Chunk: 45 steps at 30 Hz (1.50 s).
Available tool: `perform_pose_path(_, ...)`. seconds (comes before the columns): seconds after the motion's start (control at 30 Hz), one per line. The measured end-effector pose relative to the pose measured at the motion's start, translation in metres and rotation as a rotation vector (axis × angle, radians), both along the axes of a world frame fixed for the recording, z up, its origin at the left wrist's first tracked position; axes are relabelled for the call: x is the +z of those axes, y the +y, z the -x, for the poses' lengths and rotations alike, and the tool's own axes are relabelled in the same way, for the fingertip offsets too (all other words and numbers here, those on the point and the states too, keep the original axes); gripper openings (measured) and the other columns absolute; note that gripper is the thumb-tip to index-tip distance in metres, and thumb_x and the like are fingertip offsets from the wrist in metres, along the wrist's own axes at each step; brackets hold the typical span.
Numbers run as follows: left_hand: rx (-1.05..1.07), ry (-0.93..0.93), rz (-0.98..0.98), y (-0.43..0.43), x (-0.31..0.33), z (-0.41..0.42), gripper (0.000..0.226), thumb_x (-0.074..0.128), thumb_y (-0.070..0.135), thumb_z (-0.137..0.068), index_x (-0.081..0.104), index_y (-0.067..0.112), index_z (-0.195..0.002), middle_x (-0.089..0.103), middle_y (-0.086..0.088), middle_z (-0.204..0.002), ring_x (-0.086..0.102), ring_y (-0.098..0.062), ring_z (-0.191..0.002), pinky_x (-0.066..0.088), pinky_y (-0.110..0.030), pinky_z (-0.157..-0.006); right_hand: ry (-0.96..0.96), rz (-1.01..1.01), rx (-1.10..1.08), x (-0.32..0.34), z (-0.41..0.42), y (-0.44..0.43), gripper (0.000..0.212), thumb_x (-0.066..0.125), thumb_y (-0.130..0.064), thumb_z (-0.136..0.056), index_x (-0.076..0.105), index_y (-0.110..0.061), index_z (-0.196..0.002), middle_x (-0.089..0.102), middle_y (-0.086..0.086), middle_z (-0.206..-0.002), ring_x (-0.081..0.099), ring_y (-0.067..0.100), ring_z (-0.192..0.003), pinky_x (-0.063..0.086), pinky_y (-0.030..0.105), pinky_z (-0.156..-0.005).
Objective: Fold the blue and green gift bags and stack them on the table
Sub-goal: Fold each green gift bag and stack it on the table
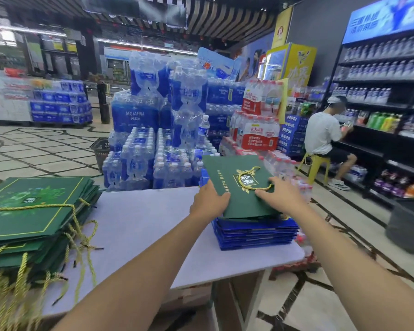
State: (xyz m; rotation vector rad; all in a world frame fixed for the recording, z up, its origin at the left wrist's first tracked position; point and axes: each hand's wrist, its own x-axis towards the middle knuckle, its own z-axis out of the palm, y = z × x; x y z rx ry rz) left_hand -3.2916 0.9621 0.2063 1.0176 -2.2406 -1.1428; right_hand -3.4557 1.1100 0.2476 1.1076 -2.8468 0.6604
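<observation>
Green folded bag [227, 172], gold cord [241, 183]

left hand [208, 201] gripping, right hand [281, 195] flat

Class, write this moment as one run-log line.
left hand: grips green bag edge | right hand: presses its top | bag: on blue stack | table: green stack at left

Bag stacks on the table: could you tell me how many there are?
2: a green stack on the left of the table, and a blue stack on the right, topped by one green bag.
</observation>
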Motion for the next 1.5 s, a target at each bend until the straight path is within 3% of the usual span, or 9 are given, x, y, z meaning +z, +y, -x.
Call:
perform_pose_path(0.23, -0.019, -0.265, 0.069, -0.007, -0.044, 0.022, 0.106, 0.027, 0.086, -0.059, 0.041, 0.029, -0.148, 0.052, -0.007, -0.142, 0.048, -0.033, -0.132, 0.042, -0.052, -0.11, 0.056, -0.184, -0.024, -0.042, 0.01, 0.01, 0.073, 0.043, -0.073, -0.092, 0.046, -0.026, -0.147, 0.053, 0.01, -0.142, 0.043, 0.035, -0.134, 0.045, 0.048, -0.101)
perform_pose_path(0.47, -0.021, -0.179, 0.269, -0.011, -0.022, -0.008, 0.068, 0.04, 0.065, -0.088, 0.045, 0.027, -0.144, 0.049, 0.0, -0.149, 0.042, -0.03, -0.141, 0.044, -0.054, -0.108, 0.304, -0.094, 0.036, -0.029, -0.016, -0.004, 0.058, 0.041, -0.063, -0.098, 0.055, -0.027, -0.141, 0.046, 0.005, -0.151, 0.037, 0.029, -0.14, 0.034, 0.049, -0.112)
perform_pose_path(0.6, -0.002, -0.301, 0.548, -0.028, -0.004, -0.053, 0.074, 0.05, 0.046, -0.102, 0.019, 0.018, -0.163, 0.017, -0.005, -0.171, 0.011, -0.028, -0.158, 0.026, -0.05, -0.123, 0.333, 0.066, 0.209, -0.028, -0.069, -0.039, 0.048, 0.053, -0.052, -0.098, 0.059, -0.026, -0.137, 0.049, 0.004, -0.148, 0.039, 0.026, -0.14, 0.034, 0.046, -0.114)
perform_pose_path(0.8, 0.095, -0.357, 0.758, -0.068, 0.029, -0.153, 0.068, 0.052, 0.043, -0.1, 0.026, 0.024, -0.16, 0.024, -0.004, -0.168, 0.012, -0.029, -0.158, 0.024, -0.055, -0.123, 0.258, 0.169, 0.488, -0.046, -0.159, -0.095, 0.044, 0.06, -0.047, -0.096, 0.061, -0.025, -0.134, 0.052, 0.0, -0.144, 0.041, 0.023, -0.137, 0.038, 0.042, -0.111)
perform_pose_path(0.97, 0.225, -0.592, 0.695, -0.108, 0.041, -0.256, 0.054, 0.042, 0.054, -0.101, 0.045, 0.025, -0.146, 0.037, -0.003, -0.159, 0.025, -0.027, -0.151, 0.025, -0.062, -0.12, 0.187, 0.06, 0.565, -0.07, -0.214, -0.127, 0.045, 0.055, -0.05, -0.099, 0.056, -0.028, -0.139, 0.049, -0.005, -0.146, 0.042, 0.022, -0.136, 0.037, 0.038, -0.11)
perform_pose_path(1.07, 0.239, -0.717, 0.532, -0.123, 0.033, -0.314, 0.065, 0.033, 0.069, -0.099, 0.044, 0.029, -0.149, 0.036, -0.002, -0.162, 0.024, -0.028, -0.153, 0.023, -0.063, -0.12, 0.142, 0.027, 0.608, -0.077, -0.241, -0.141, 0.046, 0.053, -0.049, -0.1, 0.054, -0.027, -0.14, 0.048, -0.005, -0.148, 0.042, 0.022, -0.136, 0.036, 0.037, -0.11)
perform_pose_path(1.3, 0.127, -0.755, 0.406, -0.109, 0.015, -0.354, 0.094, 0.028, 0.091, -0.086, 0.008, 0.041, -0.163, 0.003, 0.004, -0.173, -0.001, -0.025, -0.159, 0.0, -0.062, -0.123, -0.104, 0.047, 0.68, -0.074, -0.298, -0.173, 0.042, 0.051, -0.049, -0.101, 0.062, -0.026, -0.134, 0.057, -0.006, -0.139, 0.05, 0.018, -0.13, 0.043, 0.039, -0.107)
perform_pose_path(1.4, 0.086, -0.729, 0.424, -0.1, 0.017, -0.35, 0.09, 0.039, 0.082, -0.089, 0.005, 0.044, -0.163, 0.003, 0.005, -0.173, 0.001, -0.028, -0.159, 0.001, -0.065, -0.123, -0.386, 0.154, 0.645, -0.063, -0.317, -0.184, 0.031, 0.05, -0.042, -0.102, 0.071, -0.019, -0.097, 0.071, -0.002, -0.102, 0.062, 0.022, -0.101, 0.049, 0.038, -0.09)
perform_pose_path(1.5, 0.065, -0.652, 0.438, -0.09, 0.016, -0.344, 0.093, 0.043, 0.073, -0.085, 0.002, 0.044, -0.162, 0.006, 0.005, -0.173, 0.003, -0.025, -0.159, 0.002, -0.065, -0.123, -0.824, 0.212, 0.519, -0.048, -0.331, -0.192, 0.036, 0.05, -0.042, -0.103, 0.072, -0.014, -0.103, 0.074, -0.001, -0.092, 0.062, 0.018, -0.086, 0.046, 0.033, -0.074)
